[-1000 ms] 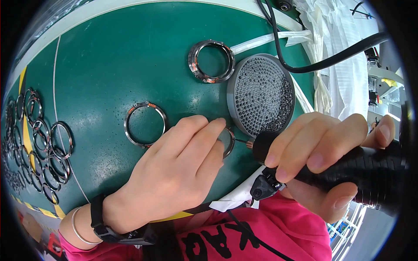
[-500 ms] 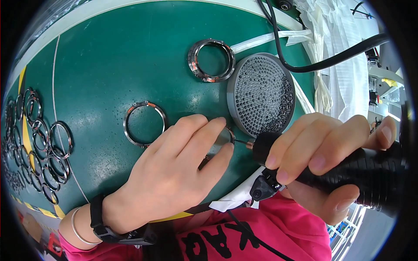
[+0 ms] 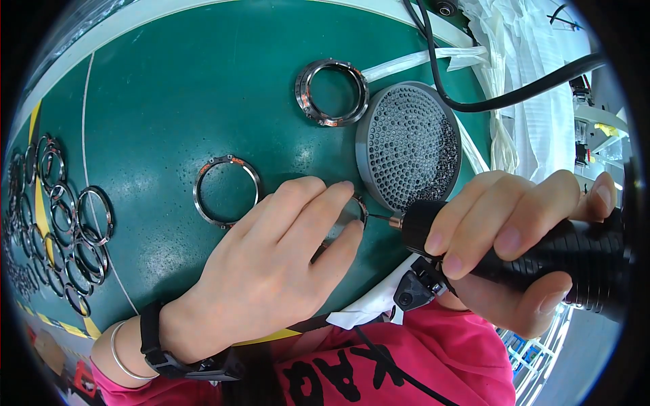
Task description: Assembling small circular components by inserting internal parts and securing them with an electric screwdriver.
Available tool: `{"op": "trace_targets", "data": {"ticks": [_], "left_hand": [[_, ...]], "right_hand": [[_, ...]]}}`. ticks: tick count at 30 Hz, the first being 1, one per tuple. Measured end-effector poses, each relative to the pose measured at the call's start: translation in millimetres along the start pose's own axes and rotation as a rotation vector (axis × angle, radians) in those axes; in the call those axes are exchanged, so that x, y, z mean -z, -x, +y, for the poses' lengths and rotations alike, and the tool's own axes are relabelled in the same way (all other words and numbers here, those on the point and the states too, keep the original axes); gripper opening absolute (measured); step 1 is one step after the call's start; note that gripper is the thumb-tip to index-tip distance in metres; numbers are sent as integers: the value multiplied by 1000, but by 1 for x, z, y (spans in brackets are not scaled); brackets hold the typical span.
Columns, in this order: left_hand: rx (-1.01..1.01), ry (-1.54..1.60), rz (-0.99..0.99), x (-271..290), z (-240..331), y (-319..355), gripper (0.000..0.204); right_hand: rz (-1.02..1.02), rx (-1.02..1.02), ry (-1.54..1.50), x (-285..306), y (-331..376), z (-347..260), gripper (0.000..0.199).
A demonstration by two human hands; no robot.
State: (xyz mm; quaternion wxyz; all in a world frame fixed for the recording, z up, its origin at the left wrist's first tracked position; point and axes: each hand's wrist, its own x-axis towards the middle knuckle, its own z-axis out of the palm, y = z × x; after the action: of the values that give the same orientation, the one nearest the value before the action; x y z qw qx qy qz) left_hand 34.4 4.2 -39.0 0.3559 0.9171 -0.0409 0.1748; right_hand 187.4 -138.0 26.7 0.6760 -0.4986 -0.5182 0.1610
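My left hand (image 3: 267, 264) lies palm down, its fingers closed over a metal watch-case-like ring (image 3: 364, 208), most of which they hide. My right hand (image 3: 504, 227) is wrapped round a black powered screwdriver (image 3: 592, 260). The thin bit points left, its tip at or very near the ring's outer edge; I cannot tell if it touches. Left of my left hand, one loose ring (image 3: 198, 193) with orange marks lies on the green mat. A grey round tray (image 3: 363, 159) with dimples and tiny dark screws (image 3: 443, 159) sits beyond the bit. Against its left side are stacked rings (image 3: 305, 101).
Many similar rings (image 3: 95, 216) are heaped at the far left by yellow-black tape. A thick black cable (image 3: 501, 105) arches over the right side, near white wrapping film (image 3: 535, 122). A small black camera (image 3: 414, 287) hangs by my right wrist.
My right hand has shifted slightly right and up with the screwdriver, its bit drawing back a little. My left hand stays almost in place over the ring.
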Motion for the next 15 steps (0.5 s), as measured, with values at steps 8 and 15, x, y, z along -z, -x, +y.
{"op": "trace_targets", "data": {"ticks": [8, 15], "left_hand": [[4, 0, -8, 1, 1, 1, 39], [5, -1, -13, 0, 1, 1, 38]], "right_hand": [[-34, 8, 5, -3, -1, 1, 60], [-66, 12, -1, -4, -3, 7, 60]]}}
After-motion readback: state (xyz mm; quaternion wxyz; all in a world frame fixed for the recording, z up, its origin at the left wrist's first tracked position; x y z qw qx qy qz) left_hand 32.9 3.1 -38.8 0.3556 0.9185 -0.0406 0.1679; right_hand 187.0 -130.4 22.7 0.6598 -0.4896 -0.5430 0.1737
